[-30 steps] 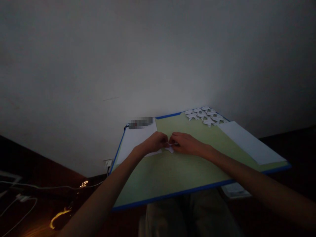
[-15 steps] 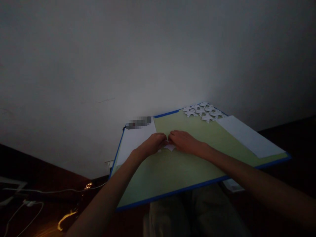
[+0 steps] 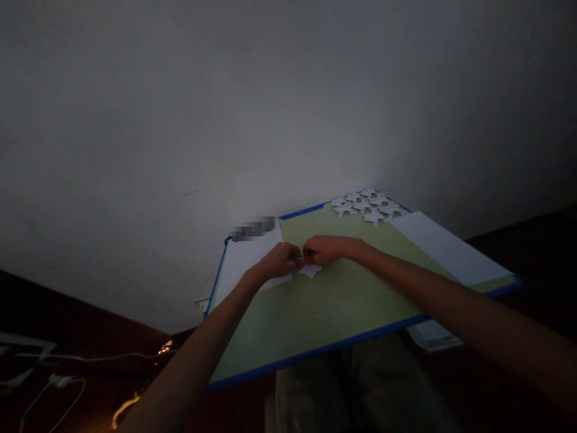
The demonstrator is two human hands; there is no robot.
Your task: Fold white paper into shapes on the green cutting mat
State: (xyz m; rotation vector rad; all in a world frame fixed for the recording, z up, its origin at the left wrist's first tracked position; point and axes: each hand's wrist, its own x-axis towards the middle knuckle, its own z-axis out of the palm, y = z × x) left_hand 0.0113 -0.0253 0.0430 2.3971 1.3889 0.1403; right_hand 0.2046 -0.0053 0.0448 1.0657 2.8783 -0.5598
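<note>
Both my bare arms reach forward from the near corners and converge toward the middle. My left hand [image 3: 280, 260] is curled, knuckles up, fingertips pinched together. My right hand [image 3: 328, 249] is palm down, fingers bent leftward, its tips touching those of the left.

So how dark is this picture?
Head view: the light is dim, edges nearly black; the green board catches most light; the small white paper pinched between the left hand and right hand shows, its folds too murky to read.
</note>
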